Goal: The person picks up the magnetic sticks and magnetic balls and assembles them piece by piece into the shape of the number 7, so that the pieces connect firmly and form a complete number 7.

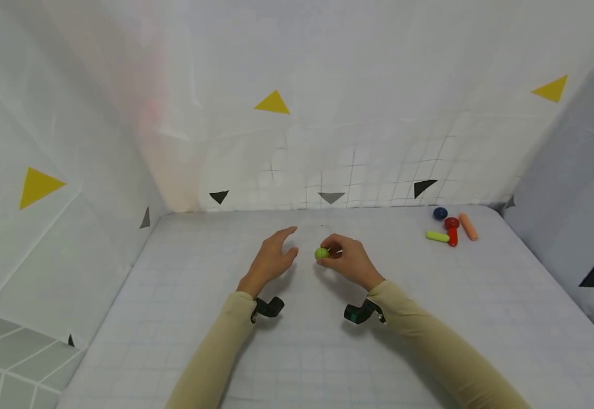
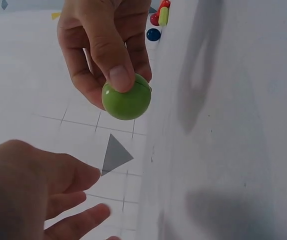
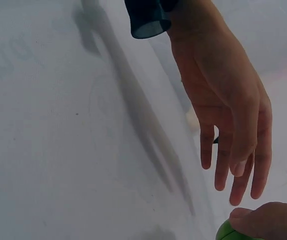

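Observation:
My right hand (image 1: pixel 350 258) pinches a small green ball (image 1: pixel 321 253) between thumb and fingers, over the middle of the table. A thin dark line runs across the ball, seen beside the thumb in the left wrist view, where the ball (image 2: pixel 127 102) shows almost whole. To the ball's left is my left hand (image 1: pixel 271 258), holding nothing, its thumb and fingers spread apart and not touching the ball. In the right wrist view the left hand (image 3: pixel 228 95) has its fingers extended, and only part of the ball (image 3: pixel 226 232) shows at the bottom edge.
At the table's back right lie a dark blue ball (image 1: pixel 440 213), a red rounded piece (image 1: pixel 452 223), a red stick (image 1: pixel 452 237), a yellow-green stick (image 1: pixel 437 236) and an orange stick (image 1: pixel 468 226). White walls with yellow and dark triangles enclose the white table (image 1: pixel 302 352).

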`<state>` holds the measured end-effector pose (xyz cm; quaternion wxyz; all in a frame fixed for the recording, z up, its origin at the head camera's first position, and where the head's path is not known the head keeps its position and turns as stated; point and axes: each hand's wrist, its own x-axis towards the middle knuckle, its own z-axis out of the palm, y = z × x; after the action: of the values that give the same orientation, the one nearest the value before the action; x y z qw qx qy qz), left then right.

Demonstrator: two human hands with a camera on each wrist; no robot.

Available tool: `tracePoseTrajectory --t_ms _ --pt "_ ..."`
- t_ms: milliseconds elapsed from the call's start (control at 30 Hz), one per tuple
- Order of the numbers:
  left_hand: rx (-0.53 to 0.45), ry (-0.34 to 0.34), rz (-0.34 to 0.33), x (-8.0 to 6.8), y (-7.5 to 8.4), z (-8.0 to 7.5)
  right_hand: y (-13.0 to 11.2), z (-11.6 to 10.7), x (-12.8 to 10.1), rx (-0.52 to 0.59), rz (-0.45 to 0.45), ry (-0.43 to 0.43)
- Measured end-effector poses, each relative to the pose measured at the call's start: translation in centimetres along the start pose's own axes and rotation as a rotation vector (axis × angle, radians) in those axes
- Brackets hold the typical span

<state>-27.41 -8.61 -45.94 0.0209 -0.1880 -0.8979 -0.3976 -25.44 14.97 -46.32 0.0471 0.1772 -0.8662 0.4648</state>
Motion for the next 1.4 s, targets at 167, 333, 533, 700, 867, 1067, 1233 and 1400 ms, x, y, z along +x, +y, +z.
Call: tracePoseTrajectory --t_ms 167,333,533,700,867,1067,1233,1400 --pt "-0.002 0.004 0.001 -0.2 -0.5 -0.2 -0.2 1.3 0.2 -0.002 -0.011 -0.026" --pt "0.004 -0.013 0.013 -0.2 -0.9 -0.5 -0.2 2.4 0.7 -0.003 -0.005 -0.059" --pt "-0.003 -0.093 0.025 -0.6 -1.1 -0.4 0.2 3.2 0.7 -0.018 0.011 -0.069" --pt "-0.005 -0.148 0.06 -0.8 -1.0 -0.1 0.4 3.1 0.4 -0.042 -0.023 -0.081" --pt "0.017 -0.18 0.078 -0.8 -0.8 0.6 0.5 2.3 -0.1 -0.065 -0.04 -0.119" --pt "0.036 -0.181 0.176 -0.4 -1.0 2.2 0.7 1.1 -1.0 -0.065 -0.005 -0.115" --pt "0.021 -0.113 0.199 -0.2 -1.2 2.8 1.2 0.4 -1.3 -0.082 0.018 -0.11" --pt "0.019 -0.088 0.145 -0.6 -1.6 2.5 1.5 -0.3 -1.7 -0.088 0.065 -0.105"
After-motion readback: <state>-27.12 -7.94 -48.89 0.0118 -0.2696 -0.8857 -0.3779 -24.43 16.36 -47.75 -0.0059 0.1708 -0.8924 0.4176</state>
